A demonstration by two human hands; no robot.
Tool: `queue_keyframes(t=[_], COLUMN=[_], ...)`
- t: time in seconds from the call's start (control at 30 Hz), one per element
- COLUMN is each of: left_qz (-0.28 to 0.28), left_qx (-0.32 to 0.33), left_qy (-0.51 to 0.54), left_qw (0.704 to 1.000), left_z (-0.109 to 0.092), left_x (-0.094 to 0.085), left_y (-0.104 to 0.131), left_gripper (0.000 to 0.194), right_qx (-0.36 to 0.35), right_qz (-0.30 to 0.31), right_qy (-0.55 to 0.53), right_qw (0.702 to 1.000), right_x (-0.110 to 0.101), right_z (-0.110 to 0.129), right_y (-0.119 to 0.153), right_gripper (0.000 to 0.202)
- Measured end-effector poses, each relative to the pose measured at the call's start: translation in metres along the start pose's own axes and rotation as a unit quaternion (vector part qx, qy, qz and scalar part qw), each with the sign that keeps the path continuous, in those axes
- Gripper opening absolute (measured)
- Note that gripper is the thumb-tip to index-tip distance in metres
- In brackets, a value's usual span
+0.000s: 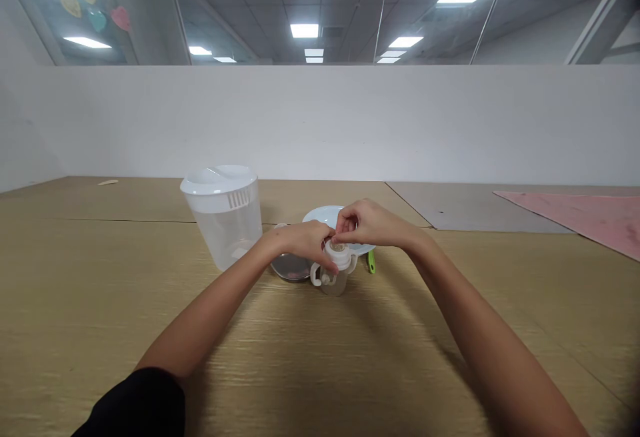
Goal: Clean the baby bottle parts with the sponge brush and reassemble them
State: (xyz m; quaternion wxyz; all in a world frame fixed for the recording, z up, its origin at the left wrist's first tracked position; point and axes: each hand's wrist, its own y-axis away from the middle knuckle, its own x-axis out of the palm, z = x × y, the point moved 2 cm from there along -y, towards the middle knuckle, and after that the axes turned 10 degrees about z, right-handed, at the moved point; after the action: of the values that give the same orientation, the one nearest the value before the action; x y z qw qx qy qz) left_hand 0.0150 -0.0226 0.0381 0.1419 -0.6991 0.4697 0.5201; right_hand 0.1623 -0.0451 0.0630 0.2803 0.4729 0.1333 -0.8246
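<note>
A small clear bottle (334, 283) with a white collar and two white side handles stands upright on the table. My left hand (311, 242) is wrapped round its collar from the left, the thumb near the top. Over the bottle's top, my right hand (363, 222) has its fingers pinched together at the nipple or the rim; what lies between the fingertips is too small to make out. Behind the hands lies a pale blue-white plate (320, 213), partly hidden. A round metal dish (291, 269) sits just left of the bottle, and a green handle (371, 262) shows to its right.
A tall translucent container (220, 230) with a white lid stands left of the hands on the brown-covered table (310, 370). At the far right lies a pink cloth or sheet (590, 217) by a grey panel (450, 207). A white wall (320, 123) rises behind.
</note>
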Motion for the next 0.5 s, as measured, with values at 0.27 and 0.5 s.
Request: queue_keyframes(t=[0.27, 0.5], left_qz=[-0.007, -0.002], left_qx=[-0.02, 0.004], left_qy=[-0.006, -0.006], left_qw=[1.0, 1.0], left_z=[-0.0009, -0.0001], left_x=[0.0019, 0.001], left_y=[-0.0017, -0.0021], left_gripper=[0.04, 0.038], right_qx=[0.01, 0.028], right_qz=[-0.025, 0.066], right_qy=[0.043, 0.068], right_qw=[0.999, 0.995], right_x=[0.0037, 0.0034], right_z=[0.0021, -0.0046], right_y=[-0.0019, 0.0], right_gripper=[0.021, 0.035])
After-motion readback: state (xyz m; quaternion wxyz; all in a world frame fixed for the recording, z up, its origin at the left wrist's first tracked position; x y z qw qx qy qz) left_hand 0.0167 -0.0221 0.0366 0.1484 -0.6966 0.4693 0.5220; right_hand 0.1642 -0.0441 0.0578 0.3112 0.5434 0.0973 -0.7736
